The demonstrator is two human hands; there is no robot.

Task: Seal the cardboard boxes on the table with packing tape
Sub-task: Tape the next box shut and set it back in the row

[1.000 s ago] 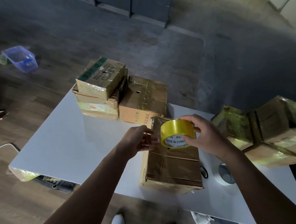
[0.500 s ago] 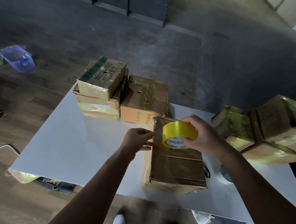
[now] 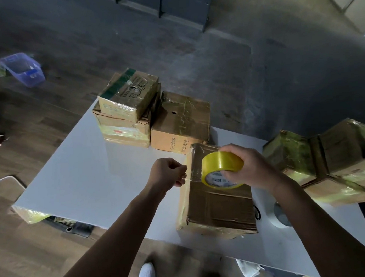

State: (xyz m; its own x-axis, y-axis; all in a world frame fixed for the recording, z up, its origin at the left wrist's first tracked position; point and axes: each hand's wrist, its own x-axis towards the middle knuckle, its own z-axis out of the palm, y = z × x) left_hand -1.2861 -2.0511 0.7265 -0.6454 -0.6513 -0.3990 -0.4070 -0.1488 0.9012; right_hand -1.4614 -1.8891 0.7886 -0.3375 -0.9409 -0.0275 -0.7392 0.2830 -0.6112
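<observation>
A brown cardboard box (image 3: 219, 205) lies on the white table (image 3: 76, 184) right in front of me. My right hand (image 3: 250, 166) grips a yellow roll of packing tape (image 3: 221, 164) above the box's far end. My left hand (image 3: 169, 174) pinches the free end of the tape, and a short clear strip (image 3: 193, 174) stretches from it to the roll, over the box's left edge.
Two stacked boxes (image 3: 127, 107) and a taped box (image 3: 182, 121) stand at the table's far side. Several taped boxes (image 3: 330, 160) are piled at the right. A white tape roll (image 3: 280, 216) lies by the near box. A blue bin (image 3: 22, 68) sits on the floor.
My left hand has pulled leftward away from the roll, drawing out a short strip of tape. The right hand still holds the roll over the box.
</observation>
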